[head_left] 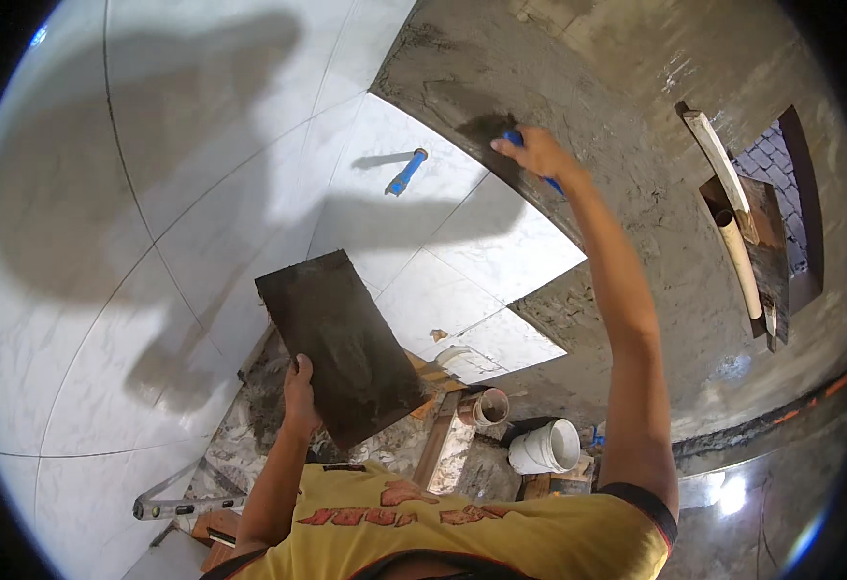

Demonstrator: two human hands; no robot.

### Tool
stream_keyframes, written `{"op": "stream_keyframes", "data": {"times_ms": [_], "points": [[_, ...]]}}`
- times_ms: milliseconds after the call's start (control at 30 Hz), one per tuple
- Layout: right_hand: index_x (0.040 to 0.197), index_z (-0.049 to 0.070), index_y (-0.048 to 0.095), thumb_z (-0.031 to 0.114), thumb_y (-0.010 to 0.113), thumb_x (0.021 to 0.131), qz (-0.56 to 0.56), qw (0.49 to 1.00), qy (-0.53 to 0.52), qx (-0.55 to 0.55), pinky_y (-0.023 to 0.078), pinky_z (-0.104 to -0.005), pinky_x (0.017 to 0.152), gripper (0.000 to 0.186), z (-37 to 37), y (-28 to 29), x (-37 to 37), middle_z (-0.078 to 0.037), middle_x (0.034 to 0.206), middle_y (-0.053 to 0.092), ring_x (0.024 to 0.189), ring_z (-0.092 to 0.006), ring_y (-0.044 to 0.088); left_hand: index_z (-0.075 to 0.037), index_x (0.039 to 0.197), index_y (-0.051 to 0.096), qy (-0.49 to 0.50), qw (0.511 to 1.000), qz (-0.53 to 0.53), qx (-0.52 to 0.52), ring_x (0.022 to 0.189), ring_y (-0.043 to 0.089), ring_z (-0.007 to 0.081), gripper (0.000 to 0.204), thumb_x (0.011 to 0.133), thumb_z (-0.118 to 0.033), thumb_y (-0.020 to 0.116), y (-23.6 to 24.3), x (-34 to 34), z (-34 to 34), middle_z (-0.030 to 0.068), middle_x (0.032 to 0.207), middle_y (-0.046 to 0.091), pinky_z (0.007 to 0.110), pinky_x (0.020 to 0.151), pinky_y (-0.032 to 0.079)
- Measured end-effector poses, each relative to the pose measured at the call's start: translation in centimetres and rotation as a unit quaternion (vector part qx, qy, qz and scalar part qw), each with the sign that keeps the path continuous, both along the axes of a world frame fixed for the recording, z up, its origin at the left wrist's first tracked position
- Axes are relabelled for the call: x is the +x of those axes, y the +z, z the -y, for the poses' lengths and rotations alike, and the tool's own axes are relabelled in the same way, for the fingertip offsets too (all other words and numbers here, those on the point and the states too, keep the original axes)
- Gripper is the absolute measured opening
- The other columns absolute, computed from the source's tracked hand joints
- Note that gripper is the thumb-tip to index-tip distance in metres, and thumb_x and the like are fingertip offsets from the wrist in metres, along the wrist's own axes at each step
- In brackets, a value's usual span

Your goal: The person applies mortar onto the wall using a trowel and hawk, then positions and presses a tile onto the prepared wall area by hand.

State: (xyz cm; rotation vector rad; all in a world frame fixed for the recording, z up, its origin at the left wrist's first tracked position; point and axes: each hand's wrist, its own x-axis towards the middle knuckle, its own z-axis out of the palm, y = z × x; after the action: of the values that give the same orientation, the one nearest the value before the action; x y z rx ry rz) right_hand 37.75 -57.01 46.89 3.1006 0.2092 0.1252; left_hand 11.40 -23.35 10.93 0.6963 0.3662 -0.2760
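Observation:
My left hand (300, 391) grips the lower left edge of a dark rectangular slab (346, 343), its face coated with wet grey mortar. The slab is tilted in front of the white-tiled wall. Raised at the upper right, my right hand (539, 155) is closed around a blue-handled tool (513, 138). It meets the mortar-covered wall (559, 97) just beyond the edge of the white tiles (462, 217). The tool's head is hard to make out against a dark wet patch of mortar.
A blue pipe stub (407, 174) sticks out of the tiles. Below stand a white bucket (545, 448) and a smaller reddish-rimmed container (487, 408). A metal level (191, 507) lies at lower left. Wood pieces (728, 179) rest by the wall opening (781, 184).

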Motion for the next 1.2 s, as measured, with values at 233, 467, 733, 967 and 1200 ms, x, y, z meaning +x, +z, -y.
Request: {"op": "stream_keyframes", "data": {"times_ms": [233,467,733,967,1200], "points": [[0.096,-0.003,0.063,0.059,0.064,0.091,-0.001,0.996,-0.060,0.070,0.045,-0.0334,0.045,0.063,-1.6,6.1,-1.0,-0.006,0.061,0.052,0.047,-0.0163,0.055,0.001,0.142,0.040,-0.004,0.999,-0.020,-0.029,0.117,0.060,0.0343,0.059,0.105,-0.042,0.051,-0.2,0.0,0.9,0.0191,0.133,0.056,0.050,0.099,0.051],[0.080,-0.003,0.060,0.065,0.060,0.092,0.045,0.999,0.006,-0.003,0.047,-0.0390,0.048,0.068,0.7,7.1,-1.7,-0.011,0.059,0.055,0.050,-0.0206,0.058,0.004,0.139,0.042,-0.004,0.998,0.000,-0.059,0.113,0.063,0.0320,0.053,0.107,-0.038,0.048,-3.1,0.2,1.3,0.0194,0.131,0.057,0.045,0.096,0.055],[0.098,-0.003,0.059,0.067,0.062,0.090,0.010,0.999,-0.016,0.038,0.042,-0.0329,0.046,0.070,0.8,9.3,2.5,-0.007,0.063,0.055,0.051,-0.0166,0.054,0.002,0.142,0.039,-0.028,0.999,-0.043,-0.009,0.117,0.061,0.0329,0.055,0.108,-0.040,0.045,1.3,-1.0,3.9,0.0194,0.133,0.056,0.046,0.100,0.053],[0.103,-0.004,0.060,0.067,0.061,0.090,0.085,0.996,-0.016,-0.006,0.046,-0.0363,0.049,0.072,3.8,12.0,-2.8,-0.011,0.068,0.059,0.052,-0.0185,0.056,-0.002,0.147,0.037,-0.013,0.997,0.049,-0.056,0.126,0.055,0.0350,0.061,0.106,-0.047,0.044,-1.6,-4.8,3.5,0.0195,0.142,0.051,0.051,0.105,0.047],[0.117,-0.007,0.058,0.057,0.051,0.100,0.357,0.933,0.003,-0.049,0.052,-0.0394,0.071,0.067,11.9,8.9,-17.2,-0.024,0.087,0.066,0.080,-0.0291,0.068,0.001,0.138,0.045,0.019,0.995,0.044,-0.084,0.112,0.064,0.0306,0.053,0.107,-0.042,0.045,4.8,-8.4,5.7,0.0170,0.129,0.059,0.045,0.097,0.054]]}}
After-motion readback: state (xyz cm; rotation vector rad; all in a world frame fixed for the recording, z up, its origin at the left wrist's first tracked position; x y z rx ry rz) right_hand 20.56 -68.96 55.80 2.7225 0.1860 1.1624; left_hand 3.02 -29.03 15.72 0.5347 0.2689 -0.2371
